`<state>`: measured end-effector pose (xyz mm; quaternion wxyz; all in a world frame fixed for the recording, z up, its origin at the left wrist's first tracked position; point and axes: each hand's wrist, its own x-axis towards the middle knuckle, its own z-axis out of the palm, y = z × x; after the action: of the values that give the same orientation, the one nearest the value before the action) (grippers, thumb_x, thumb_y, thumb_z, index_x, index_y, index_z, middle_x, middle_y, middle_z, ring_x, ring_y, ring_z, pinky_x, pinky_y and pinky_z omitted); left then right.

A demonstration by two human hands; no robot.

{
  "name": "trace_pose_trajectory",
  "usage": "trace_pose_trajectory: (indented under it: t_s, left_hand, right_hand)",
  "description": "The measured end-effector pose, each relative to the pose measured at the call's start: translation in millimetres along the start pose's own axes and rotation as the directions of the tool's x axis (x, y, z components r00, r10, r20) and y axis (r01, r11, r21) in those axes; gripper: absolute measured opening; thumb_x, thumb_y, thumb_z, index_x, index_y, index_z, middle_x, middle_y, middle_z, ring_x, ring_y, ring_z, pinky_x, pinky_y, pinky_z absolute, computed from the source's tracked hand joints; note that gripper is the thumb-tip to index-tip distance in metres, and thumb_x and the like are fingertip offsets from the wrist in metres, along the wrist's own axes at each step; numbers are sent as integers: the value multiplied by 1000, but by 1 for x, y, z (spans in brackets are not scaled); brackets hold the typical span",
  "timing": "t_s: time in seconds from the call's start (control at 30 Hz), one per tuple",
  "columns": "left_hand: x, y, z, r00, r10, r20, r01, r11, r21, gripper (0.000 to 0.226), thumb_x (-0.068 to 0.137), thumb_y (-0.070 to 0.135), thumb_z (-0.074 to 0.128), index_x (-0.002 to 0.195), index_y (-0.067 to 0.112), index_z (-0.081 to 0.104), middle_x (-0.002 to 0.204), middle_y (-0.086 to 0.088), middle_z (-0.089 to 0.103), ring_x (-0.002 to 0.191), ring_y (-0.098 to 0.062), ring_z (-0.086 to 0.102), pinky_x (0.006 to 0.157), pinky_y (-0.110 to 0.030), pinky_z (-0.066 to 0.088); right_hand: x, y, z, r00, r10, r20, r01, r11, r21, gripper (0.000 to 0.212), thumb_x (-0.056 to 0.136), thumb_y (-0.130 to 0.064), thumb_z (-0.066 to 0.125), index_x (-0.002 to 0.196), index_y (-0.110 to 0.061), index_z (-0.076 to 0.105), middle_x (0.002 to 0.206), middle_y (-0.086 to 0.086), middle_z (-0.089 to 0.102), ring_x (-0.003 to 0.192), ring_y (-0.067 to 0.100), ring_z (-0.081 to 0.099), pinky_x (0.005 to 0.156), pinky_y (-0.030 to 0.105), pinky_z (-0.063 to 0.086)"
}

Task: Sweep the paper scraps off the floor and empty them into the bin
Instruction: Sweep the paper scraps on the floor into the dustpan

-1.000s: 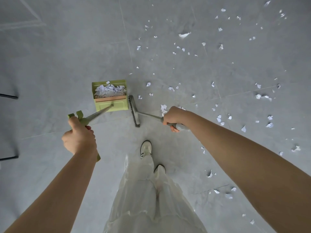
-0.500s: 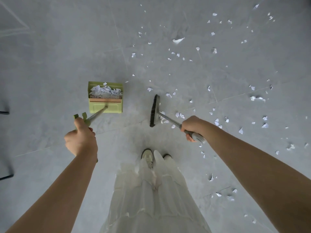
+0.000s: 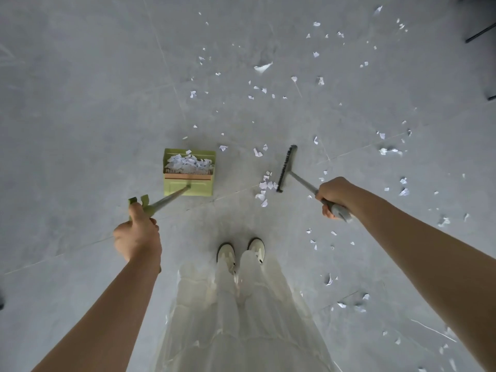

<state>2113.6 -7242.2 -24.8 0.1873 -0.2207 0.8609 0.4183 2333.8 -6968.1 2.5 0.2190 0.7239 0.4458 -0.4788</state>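
- Pale skirt (image 3: 241, 318) and two light shoes (image 3: 226, 253), seen from above, at the lower centre of the grey tiled floor (image 3: 80, 103).
- Left hand (image 3: 138, 234): fingers wrapped round the green grip of the dustpan handle (image 3: 166, 201), thumb lying along the top.
- Right hand (image 3: 335, 196): fist closed round the grey grip of the broom handle (image 3: 303, 182).
- Dustpan (image 3: 189, 171): green, standing on the floor ahead of the left foot, holding a heap of white paper scraps (image 3: 188, 162).
- Broom head (image 3: 286, 168): dark, long and narrow, to the right of the dustpan and apart from it; a small cluster of swept scraps (image 3: 265, 187) lies just beside its left edge, between broom and dustpan.
- Loose scraps (image 3: 316, 55): scattered over the floor ahead and to the right, thickest in the far right half; one larger torn piece (image 3: 263, 67) lies farther out.
- Dark furniture legs (image 3: 480, 33) at the far right edge.
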Motion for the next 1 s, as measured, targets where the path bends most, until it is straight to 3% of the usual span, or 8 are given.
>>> trace_pose_trajectory:
  t_s: [0.17,0.27,0.37,0.5,0.7,0.8,0.93,1.0]
  left_hand:
    - [-2,0,7,1000,0,27,0,1000,12,54,85,55,42,58,11,57,57,-6,57,58,-28,53,61,-39,47]
    - [-1,2,10,999,9,40,-9,1000,14,53,85,54,42,59,11,58,57,-5,58,57,-28,53,61,-39,46]
    - [3,6,12,999,21,49,-22,1000,15,52,86,53,41,60,11,58,59,-5,58,57,-27,53,62,-39,47]
    - [11,13,13,997,37,63,-37,999,8,53,85,55,41,59,11,57,57,-5,58,58,-28,52,63,-39,46]
    - [23,24,17,998,36,44,-38,999,35,55,85,58,41,58,13,57,57,-4,59,64,-30,56,71,-48,55]
    - [25,31,22,999,35,37,-37,998,46,56,82,59,40,56,13,58,56,-4,59,66,-31,57,73,-51,55]
    - [25,41,32,999,38,28,-39,999,21,56,83,59,40,57,13,57,58,-4,59,65,-31,57,68,-46,53]
    - [26,45,36,998,54,18,-54,998,25,56,85,58,39,57,13,57,59,-4,59,65,-30,56,66,-43,51]
  right_hand:
    - [4,3,-4,997,78,8,-78,997,-21,23,95,3,35,73,-3,38,59,5,37,45,14,35,36,11,30]
    - [1,7,6,985,161,60,-159,987,-32,28,97,1,32,70,-3,39,52,4,40,28,12,35,31,9,29]
    - [-4,10,22,968,223,112,-226,974,18,25,95,-1,35,71,-4,40,46,3,46,28,13,40,29,12,35]
    - [-10,1,51,958,178,224,-229,947,227,18,93,6,38,79,-6,40,62,4,42,24,14,40,30,16,39]
    - [1,-34,79,956,52,288,-157,921,357,17,96,4,36,86,-9,41,73,7,41,26,12,40,33,15,41]
    - [8,-45,76,958,6,286,-129,902,413,14,97,3,36,91,-8,43,73,6,40,27,11,39,33,15,40]
    - [17,-48,70,963,-30,269,-112,861,496,17,96,3,39,83,-6,46,71,6,39,44,14,37,35,16,39]
    - [22,-48,66,965,-31,260,-113,848,518,17,96,2,41,81,-5,45,69,6,38,39,13,37,35,16,38]
